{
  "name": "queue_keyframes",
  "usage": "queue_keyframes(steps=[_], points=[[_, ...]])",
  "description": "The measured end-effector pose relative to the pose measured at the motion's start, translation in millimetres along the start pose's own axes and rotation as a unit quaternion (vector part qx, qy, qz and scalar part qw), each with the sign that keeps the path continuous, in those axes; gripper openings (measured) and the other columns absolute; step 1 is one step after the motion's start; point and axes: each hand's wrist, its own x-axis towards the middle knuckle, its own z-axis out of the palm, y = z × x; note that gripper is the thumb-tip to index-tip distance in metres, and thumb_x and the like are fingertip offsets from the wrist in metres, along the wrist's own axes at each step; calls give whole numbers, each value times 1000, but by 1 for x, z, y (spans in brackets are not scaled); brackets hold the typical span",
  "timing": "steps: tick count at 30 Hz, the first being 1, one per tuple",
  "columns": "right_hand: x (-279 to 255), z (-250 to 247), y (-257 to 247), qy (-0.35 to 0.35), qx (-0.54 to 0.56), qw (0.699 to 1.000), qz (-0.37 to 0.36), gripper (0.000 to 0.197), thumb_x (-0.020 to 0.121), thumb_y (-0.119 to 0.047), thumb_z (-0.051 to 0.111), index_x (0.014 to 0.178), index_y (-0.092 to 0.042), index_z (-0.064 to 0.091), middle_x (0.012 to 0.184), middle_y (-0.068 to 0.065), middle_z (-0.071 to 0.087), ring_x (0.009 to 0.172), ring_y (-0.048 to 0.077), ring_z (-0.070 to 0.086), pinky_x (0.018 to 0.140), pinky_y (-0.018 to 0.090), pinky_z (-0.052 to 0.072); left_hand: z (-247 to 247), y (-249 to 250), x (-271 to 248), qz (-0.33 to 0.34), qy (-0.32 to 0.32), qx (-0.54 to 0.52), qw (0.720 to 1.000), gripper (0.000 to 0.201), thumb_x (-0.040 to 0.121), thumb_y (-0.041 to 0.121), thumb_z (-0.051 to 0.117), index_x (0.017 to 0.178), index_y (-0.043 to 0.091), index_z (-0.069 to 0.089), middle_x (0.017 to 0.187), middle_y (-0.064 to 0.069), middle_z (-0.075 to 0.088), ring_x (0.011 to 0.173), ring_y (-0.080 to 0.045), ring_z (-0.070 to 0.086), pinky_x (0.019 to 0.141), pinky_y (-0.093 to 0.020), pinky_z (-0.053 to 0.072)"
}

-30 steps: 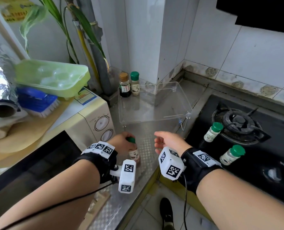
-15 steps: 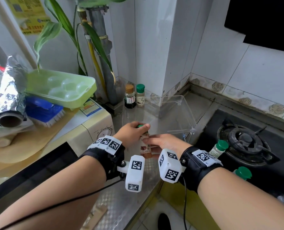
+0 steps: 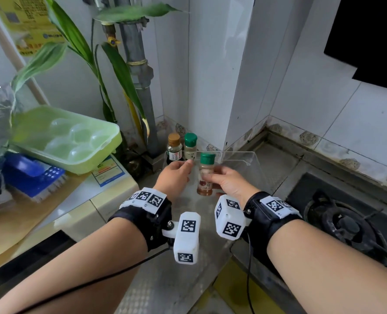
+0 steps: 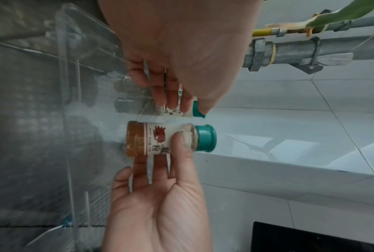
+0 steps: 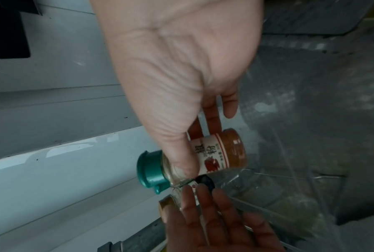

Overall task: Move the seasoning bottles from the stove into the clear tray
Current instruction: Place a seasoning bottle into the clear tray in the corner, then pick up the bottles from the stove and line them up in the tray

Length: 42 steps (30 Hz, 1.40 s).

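Note:
A seasoning bottle (image 3: 205,177) with a green cap and orange powder stands upright inside the clear tray (image 3: 252,158), near its left side. My right hand (image 3: 211,177) pinches it at the label between thumb and fingers, which the right wrist view (image 5: 192,158) and the left wrist view (image 4: 173,150) also show. My left hand (image 3: 184,166) hovers just left of the bottle with relaxed fingers (image 4: 160,92) and holds nothing. I cannot tell if the bottle's base touches the tray floor.
A brown-capped bottle (image 3: 174,147) and a green-capped bottle (image 3: 190,146) stand by the tray's far left corner. A pipe (image 3: 140,87) and a plant rise behind them. A microwave (image 3: 111,189) with a green egg box (image 3: 65,141) sits left. The stove burner (image 3: 348,225) lies right.
The bottle passed from my left hand to my right. Both hands carried it forward from the counter's front into the tray, and the left hand let go.

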Motion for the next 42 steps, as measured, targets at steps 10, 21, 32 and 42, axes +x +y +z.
queue_keyframes(steps=[10,21,32,42], points=[[58,-8,-21,84,-143,982,-86,48,76,-11,68,121,-17,52,109,-2,61,98,17,56,89,31,45,20,-1,32,-83,26,-95,992,17,96,9,46,106,14,59,76,2,53,63,-8,49,40,-11,39],[96,-1,-21,91,-195,972,-96,44,75,-14,68,116,-19,54,105,-2,62,97,19,59,87,33,48,18,-7,47,-112,37,-114,986,20,94,1,46,105,12,58,83,4,55,68,-7,50,40,-8,37],[96,-1,-18,86,-186,975,-89,58,71,-10,72,123,-16,48,123,5,62,99,16,56,92,34,47,17,-8,42,-118,36,-122,985,18,93,3,49,104,12,60,90,0,58,70,-8,50,53,-18,35],[55,-45,-7,140,-161,975,-67,40,75,-18,68,113,-18,57,101,-2,57,98,17,56,83,30,46,39,4,17,-89,-38,-95,991,16,95,8,49,106,13,59,93,-1,61,69,-8,54,54,-17,39]])
